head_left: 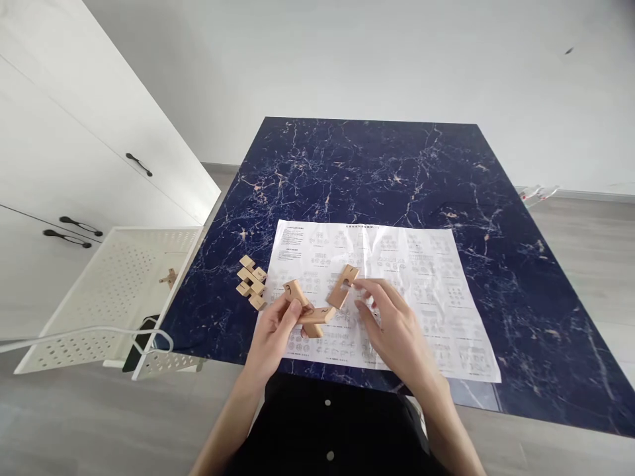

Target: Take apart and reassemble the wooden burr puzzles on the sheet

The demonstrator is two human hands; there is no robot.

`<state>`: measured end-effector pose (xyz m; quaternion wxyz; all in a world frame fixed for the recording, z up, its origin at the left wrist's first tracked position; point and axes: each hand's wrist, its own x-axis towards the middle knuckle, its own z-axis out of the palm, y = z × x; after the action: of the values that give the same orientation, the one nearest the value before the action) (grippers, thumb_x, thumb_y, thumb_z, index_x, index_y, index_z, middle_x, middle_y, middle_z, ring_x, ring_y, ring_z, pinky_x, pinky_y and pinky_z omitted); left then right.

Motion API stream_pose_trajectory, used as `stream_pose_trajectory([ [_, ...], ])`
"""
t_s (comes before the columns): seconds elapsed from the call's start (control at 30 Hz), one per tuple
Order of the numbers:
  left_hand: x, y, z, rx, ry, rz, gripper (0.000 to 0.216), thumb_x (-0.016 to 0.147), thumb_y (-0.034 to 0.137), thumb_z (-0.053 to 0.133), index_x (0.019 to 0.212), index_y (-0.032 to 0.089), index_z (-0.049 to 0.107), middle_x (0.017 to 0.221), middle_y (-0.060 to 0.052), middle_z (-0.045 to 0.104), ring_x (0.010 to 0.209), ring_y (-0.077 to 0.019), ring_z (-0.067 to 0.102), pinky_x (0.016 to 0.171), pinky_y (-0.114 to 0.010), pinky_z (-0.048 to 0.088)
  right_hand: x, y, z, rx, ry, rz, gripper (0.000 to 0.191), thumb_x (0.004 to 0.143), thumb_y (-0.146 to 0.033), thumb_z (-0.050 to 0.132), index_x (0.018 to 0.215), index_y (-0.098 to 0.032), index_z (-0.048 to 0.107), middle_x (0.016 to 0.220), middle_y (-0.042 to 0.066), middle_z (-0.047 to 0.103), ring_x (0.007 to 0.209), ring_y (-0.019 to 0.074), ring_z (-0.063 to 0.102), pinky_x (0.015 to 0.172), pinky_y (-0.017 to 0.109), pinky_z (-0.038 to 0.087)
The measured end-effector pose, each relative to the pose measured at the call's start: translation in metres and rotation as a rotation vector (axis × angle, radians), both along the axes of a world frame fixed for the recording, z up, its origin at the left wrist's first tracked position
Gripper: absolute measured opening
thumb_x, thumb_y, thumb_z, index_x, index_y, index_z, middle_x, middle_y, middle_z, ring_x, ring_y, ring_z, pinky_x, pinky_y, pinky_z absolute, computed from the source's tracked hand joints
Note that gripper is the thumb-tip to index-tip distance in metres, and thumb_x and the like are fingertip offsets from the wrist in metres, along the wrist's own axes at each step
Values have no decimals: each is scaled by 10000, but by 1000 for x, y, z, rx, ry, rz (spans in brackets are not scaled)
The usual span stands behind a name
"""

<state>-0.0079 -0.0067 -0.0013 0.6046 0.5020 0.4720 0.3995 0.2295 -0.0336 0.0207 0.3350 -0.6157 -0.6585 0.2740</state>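
My left hand [275,328] grips joined wooden puzzle pieces [317,316], crossed over one another and marked with small dark characters. The thumb presses on top of them; the other fingers are partly hidden underneath. Just to their right, a notched wooden puzzle piece [338,295] lies tilted on a printed instruction sheet [397,264]. My right hand [391,318] is beside this piece, fingertips at its right edge and thumb apart from the index finger. Whether the fingertips touch the wood, I cannot tell.
An interlocked wooden puzzle [251,283] sits left of the sheet on the dark blue marbled table [357,172]. A white perforated basket [89,304] stands left of the table, with a wooden cross-shaped piece [170,278] in it. White cabinets [89,119] rise behind the basket.
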Motion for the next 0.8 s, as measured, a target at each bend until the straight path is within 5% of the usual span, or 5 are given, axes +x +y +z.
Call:
stream_pose_trajectory([
  [0.17,0,-2,-5,-9,31,1,482,1088,652,566,1085,214,768,1008,-80,764,1034,-263,761,945,-363,643,7,16,-19,96,-238,186,544,1110,-126,391,1604,-332,488,1671,69,547,1593,382,386,1167,662,507],
  [0.37,0,-2,-8,-10,33,-1,509,1090,676,537,1104,223,768,1014,-79,780,1038,-264,769,954,-361,647,9,16,-26,91,-242,112,234,1138,-335,530,1315,-289,676,1314,137,700,1233,385,585,937,562,609],
  [0.5,0,-2,-7,-9,30,-3,502,1095,668,533,1076,222,763,1004,-75,764,1015,-253,750,941,-354,634,10,12,-22,19,-158,80,300,1155,-474,489,1044,-253,660,1020,107,693,946,307,630,753,443,560],
  [0.63,1,-1,-5,-6,31,0,489,1103,655,530,1060,225,758,996,-67,749,999,-236,736,922,-331,620,6,1,-6,-168,97,3,397,1166,-558,414,1065,-250,643,847,38,629,652,200,536,562,336,394],
  [0.8,2,-1,-8,88,152,8,526,1136,638,446,1043,215,744,973,-69,753,935,-229,746,845,-318,627,-4,-15,14,-331,727,95,378,1169,-572,436,1190,-240,615,702,-55,412,599,148,376,564,307,344],
])
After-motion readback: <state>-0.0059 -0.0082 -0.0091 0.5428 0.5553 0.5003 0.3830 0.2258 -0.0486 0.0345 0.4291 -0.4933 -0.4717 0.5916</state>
